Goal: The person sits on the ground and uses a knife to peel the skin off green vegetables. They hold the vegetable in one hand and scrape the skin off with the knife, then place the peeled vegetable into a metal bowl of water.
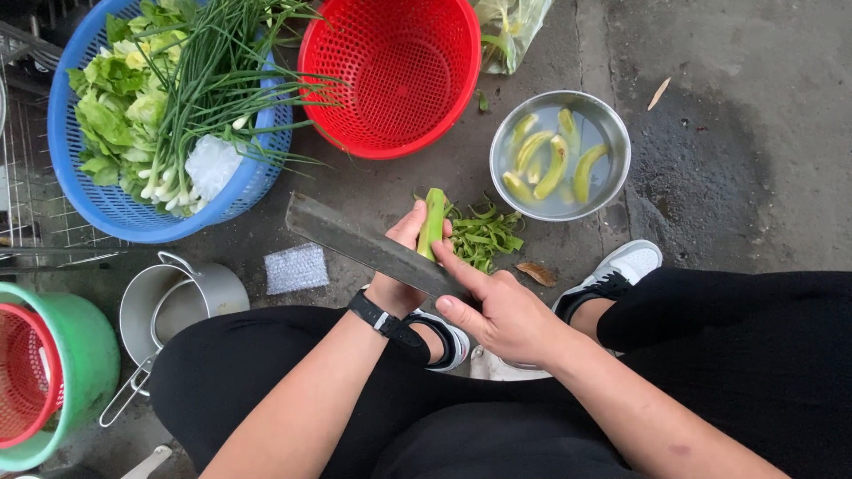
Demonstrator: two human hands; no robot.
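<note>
Rough grey concrete floor (737,186), damp in patches, carries everything, and the person squats over it with knees apart so both hands work low in the gap between them. The left hand (401,266) stands a green banana (433,222) upright, its fingers (410,226) wrapped and pressed together round the lower part so the top stays bare for cutting. The right hand (501,310) grips the handle end of a long dark knife (368,244), forefinger stretched along the blade to steady it; the blade lies flat against the banana's side and runs away past the left fingers, an angle suited to shaving off skin. Just beyond the fingers lies a heap of green peelings (484,235), where strips would drop off the blade. Farther out, on the right hand's side, a steel bowl (612,133) of water holds peeled bananas (555,164), near enough to drop one in without rising. Beyond the left fingers sit an empty red basket (390,75) and a blue basket (98,204) of lettuce (111,115) and spring onions (200,98). Well off to the left hand's side stand a small metal pot (177,306) and a green bucket (84,372).
</note>
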